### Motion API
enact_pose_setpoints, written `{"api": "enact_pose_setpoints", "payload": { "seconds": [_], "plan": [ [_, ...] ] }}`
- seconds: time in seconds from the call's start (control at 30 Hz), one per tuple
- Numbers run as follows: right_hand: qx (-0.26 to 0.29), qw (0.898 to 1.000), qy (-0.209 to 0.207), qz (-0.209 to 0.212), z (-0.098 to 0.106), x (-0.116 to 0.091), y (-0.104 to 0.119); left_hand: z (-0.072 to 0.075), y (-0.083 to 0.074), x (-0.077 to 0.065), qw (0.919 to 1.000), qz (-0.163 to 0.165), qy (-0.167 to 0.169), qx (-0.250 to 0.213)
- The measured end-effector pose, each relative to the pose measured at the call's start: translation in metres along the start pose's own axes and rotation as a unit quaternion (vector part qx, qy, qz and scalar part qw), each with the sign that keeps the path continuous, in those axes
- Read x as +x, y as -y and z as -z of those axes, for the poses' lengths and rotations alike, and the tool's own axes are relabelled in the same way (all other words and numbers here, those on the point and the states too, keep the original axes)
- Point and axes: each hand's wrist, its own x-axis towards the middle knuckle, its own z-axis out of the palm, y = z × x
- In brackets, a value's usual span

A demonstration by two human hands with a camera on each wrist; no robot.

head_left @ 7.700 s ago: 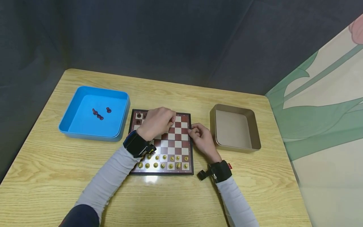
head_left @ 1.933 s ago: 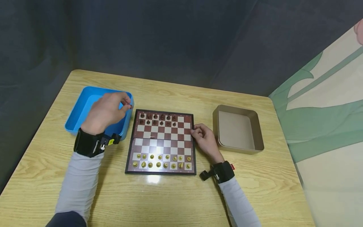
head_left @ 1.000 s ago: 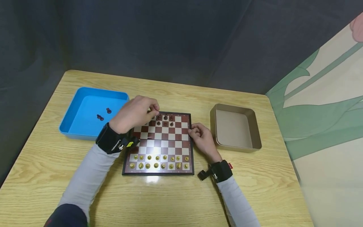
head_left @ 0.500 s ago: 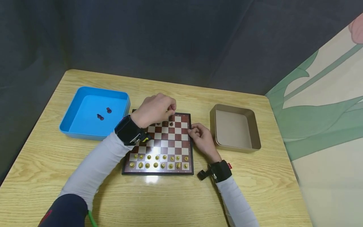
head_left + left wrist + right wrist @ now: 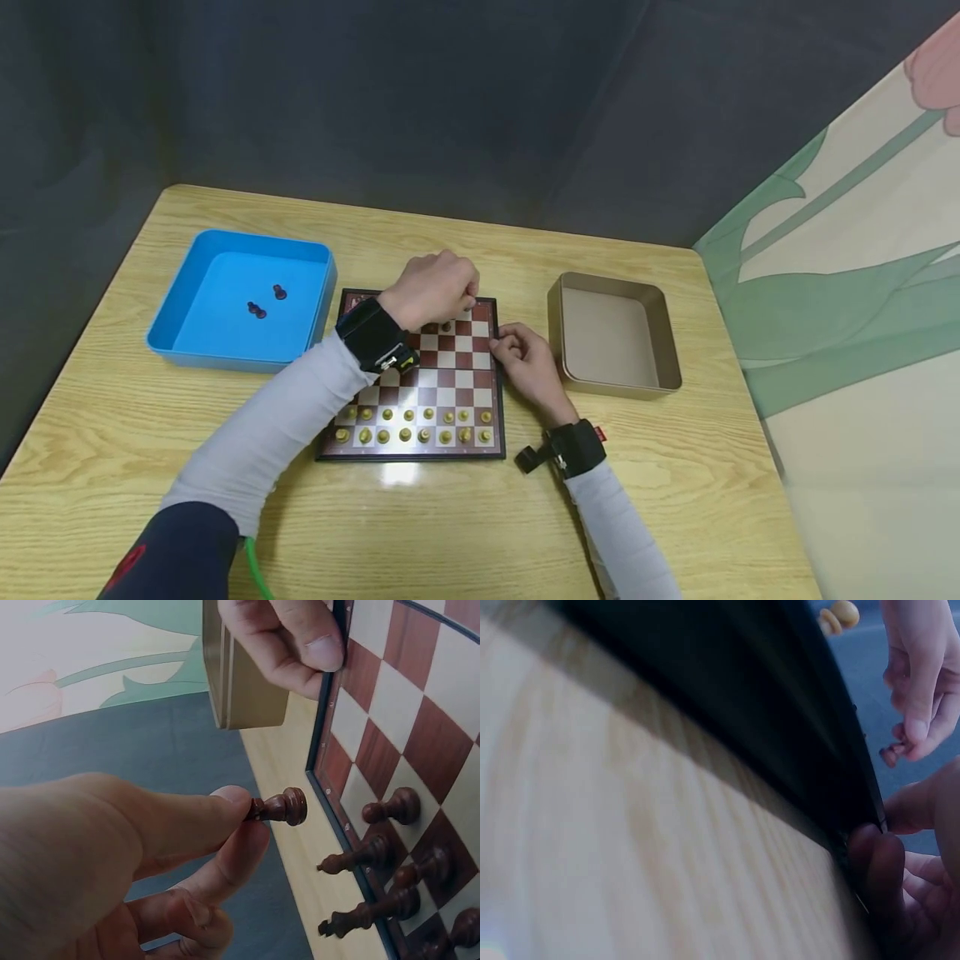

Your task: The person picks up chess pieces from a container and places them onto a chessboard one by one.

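Observation:
In the head view my left hand (image 5: 435, 287) is over the far right part of the chessboard (image 5: 446, 379). Its thumb and forefinger pinch a dark brown chess piece (image 5: 281, 807) by the top, base outward and apart from the board; the fingertips cover its head. Dark chessmen, among them a pawn (image 5: 394, 806) and a king (image 5: 367, 911), stand upright on the far rows, mostly hidden by the left arm in the head view. My right hand (image 5: 532, 367) grips the board's right edge, thumb above and fingers underneath. Gold chessmen (image 5: 408, 415) fill two near rows.
A blue tray (image 5: 161, 340) on the left holds a few dark chessmen (image 5: 280, 292). To the right of the board stands a beige box (image 5: 622, 388). The wooden table (image 5: 420, 533) ends at a dark curtain (image 5: 420, 117) behind.
My left hand has travelled from the blue tray rightward across the board's far side, carrying the chess piece. The tray holds fewer dark chessmen than 7.7 seconds ago. My right hand keeps its place.

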Motion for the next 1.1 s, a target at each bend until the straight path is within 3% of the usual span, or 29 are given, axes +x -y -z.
{"api": "enact_pose_setpoints", "payload": {
  "seconds": [0.4, 0.57, 0.87, 1.1],
  "plan": [
    [-0.018, 1.0, 0.0, -0.001, -0.002, 0.001, 0.004, -0.012, 0.007, 0.006, 0.9996, 0.001, -0.019, 0.019],
    [-0.012, 1.0, 0.004, -0.002, -0.003, 0.002, 0.003, -0.015, 0.009, 0.006, 0.9996, 0.005, -0.011, 0.025],
    [-0.028, 1.0, -0.003, 0.002, -0.006, 0.007, -0.023, -0.016, 0.013, 0.005, 0.9997, 0.009, 0.008, 0.019],
    [-0.029, 1.0, -0.003, -0.002, -0.006, 0.007, -0.025, -0.017, 0.015, 0.005, 0.9999, 0.005, 0.011, 0.0]
  ]
}}
